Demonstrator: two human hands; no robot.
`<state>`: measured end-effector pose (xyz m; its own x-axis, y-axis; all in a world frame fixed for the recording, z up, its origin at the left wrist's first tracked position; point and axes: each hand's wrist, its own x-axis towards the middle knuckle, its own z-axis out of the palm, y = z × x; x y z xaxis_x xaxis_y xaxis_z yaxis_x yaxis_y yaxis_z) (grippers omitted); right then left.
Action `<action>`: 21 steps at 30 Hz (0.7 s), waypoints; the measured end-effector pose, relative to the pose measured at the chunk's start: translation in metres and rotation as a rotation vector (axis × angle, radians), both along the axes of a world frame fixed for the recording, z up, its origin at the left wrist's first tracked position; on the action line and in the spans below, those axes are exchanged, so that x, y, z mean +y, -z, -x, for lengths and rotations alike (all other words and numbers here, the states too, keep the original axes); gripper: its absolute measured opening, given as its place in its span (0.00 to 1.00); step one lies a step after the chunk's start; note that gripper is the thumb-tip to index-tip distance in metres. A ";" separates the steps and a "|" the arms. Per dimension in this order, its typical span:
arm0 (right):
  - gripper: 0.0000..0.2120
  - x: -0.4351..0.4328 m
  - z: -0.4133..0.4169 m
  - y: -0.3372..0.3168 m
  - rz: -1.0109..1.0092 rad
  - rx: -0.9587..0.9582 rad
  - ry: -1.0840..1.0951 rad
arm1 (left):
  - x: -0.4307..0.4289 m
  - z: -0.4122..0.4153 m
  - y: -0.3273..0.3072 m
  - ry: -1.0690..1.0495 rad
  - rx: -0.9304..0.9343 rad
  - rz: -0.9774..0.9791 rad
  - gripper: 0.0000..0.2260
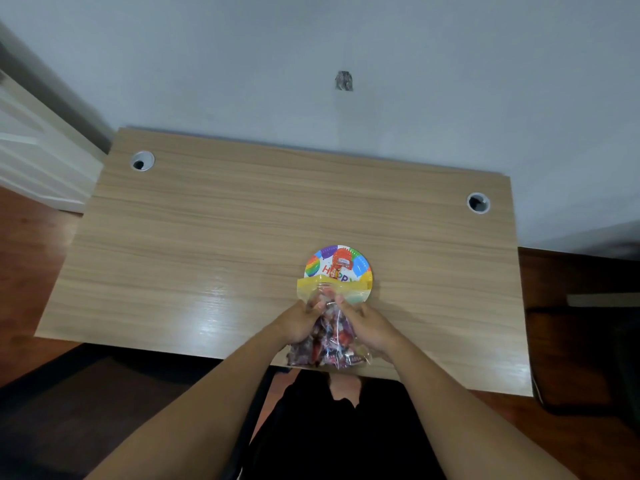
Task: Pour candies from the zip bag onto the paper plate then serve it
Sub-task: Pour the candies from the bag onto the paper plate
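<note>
Gripping the zip bag (329,337), both hands' fingers (313,306) clamped, its mouth over the paper plate (362,265).

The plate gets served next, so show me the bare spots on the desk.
Bare: everything left of the plate toward the left hole, and the strip right of it below the right hole. Crowded: the near edge, where both hands grip the bag.
</note>
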<state>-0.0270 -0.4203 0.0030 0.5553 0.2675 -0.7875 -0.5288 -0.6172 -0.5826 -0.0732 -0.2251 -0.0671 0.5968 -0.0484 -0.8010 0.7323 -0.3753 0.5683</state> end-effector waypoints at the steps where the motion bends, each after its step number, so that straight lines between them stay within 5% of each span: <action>1: 0.25 -0.002 0.001 0.005 -0.007 0.012 0.011 | 0.000 0.000 -0.003 0.011 0.001 -0.012 0.54; 3: 0.13 -0.006 0.003 0.017 -0.051 0.029 0.030 | -0.001 -0.001 -0.009 0.043 -0.013 -0.032 0.49; 9: 0.14 -0.010 0.002 0.040 -0.006 -0.040 -0.005 | -0.009 -0.004 -0.026 0.042 -0.035 -0.053 0.29; 15: 0.18 -0.015 0.003 0.045 0.043 -0.044 -0.005 | -0.009 -0.001 -0.007 0.025 -0.004 -0.052 0.38; 21: 0.16 -0.017 0.005 0.042 0.032 -0.045 0.005 | -0.016 -0.003 -0.026 0.037 -0.038 -0.052 0.26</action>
